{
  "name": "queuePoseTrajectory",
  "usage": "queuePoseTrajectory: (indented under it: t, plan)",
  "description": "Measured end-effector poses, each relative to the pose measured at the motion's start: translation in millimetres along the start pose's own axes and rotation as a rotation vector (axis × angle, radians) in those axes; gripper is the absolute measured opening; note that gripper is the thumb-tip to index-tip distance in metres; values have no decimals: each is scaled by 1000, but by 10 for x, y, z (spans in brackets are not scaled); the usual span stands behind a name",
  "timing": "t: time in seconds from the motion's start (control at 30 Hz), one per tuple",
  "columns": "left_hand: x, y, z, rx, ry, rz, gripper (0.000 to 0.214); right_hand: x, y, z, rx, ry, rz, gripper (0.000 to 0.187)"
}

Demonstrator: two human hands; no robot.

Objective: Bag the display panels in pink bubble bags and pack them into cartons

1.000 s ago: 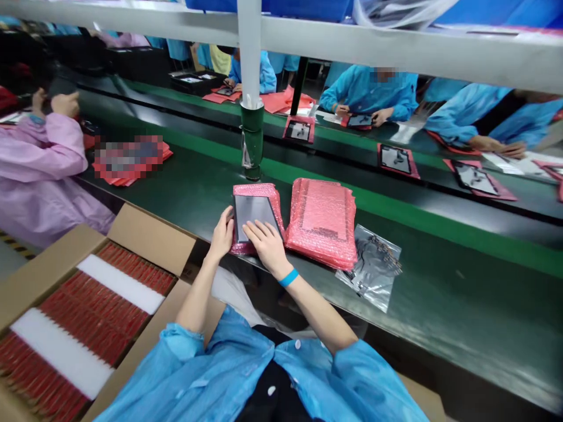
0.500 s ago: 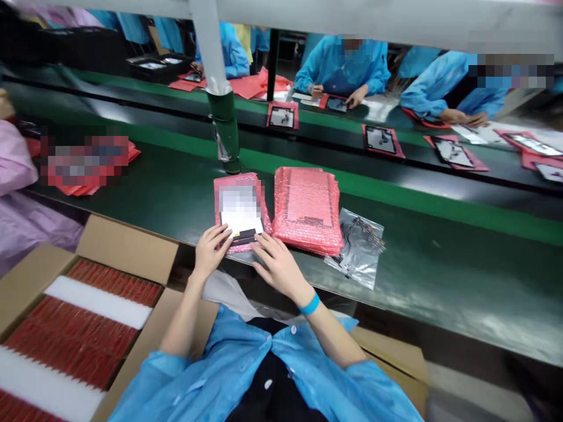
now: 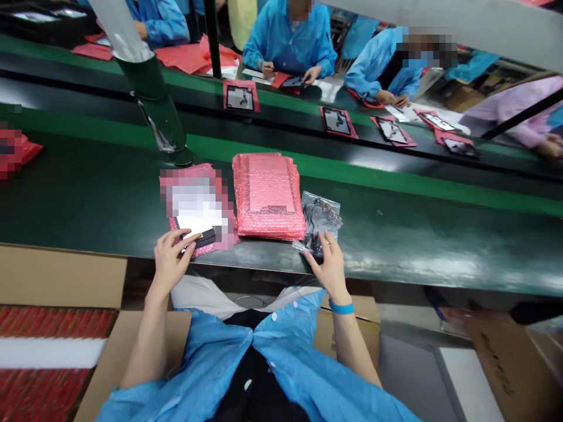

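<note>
On the conveyor belt [image 3: 396, 240], the left hand's [image 3: 169, 261] fingers narrowly pinched a bubble pouch [image 3: 224, 241]; the right hand's [image 3: 329, 268] spread wide against a plastic bag [image 3: 321, 218].

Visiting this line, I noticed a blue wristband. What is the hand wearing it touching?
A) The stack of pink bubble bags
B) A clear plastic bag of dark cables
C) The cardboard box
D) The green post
B. The fingers of the right hand, which wears the blue wristband, rest on the lower edge of the clear plastic bag, which holds dark cables.
</note>
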State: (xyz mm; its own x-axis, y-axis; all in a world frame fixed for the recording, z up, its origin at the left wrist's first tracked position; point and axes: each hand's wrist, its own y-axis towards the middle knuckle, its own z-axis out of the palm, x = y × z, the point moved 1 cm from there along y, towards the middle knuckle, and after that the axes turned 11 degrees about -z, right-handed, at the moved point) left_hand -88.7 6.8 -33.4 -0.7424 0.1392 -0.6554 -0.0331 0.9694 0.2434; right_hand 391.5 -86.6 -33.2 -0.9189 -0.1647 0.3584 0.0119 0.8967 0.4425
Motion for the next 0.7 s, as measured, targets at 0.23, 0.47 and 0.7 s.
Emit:
queuePoseTrajectory:
  t: [0.23,0.47,0.7]
  plan:
    - [32,31,-28,36,10,-27,32,64,96,-5,-42,-169,361,61]
    - [-5,16,-19,17,9,4,32,-184,633,-212,420,-49,576,33]
    - [26,-11,24,-16,-21,-10,31,-246,735,-289,368,367,578,59]
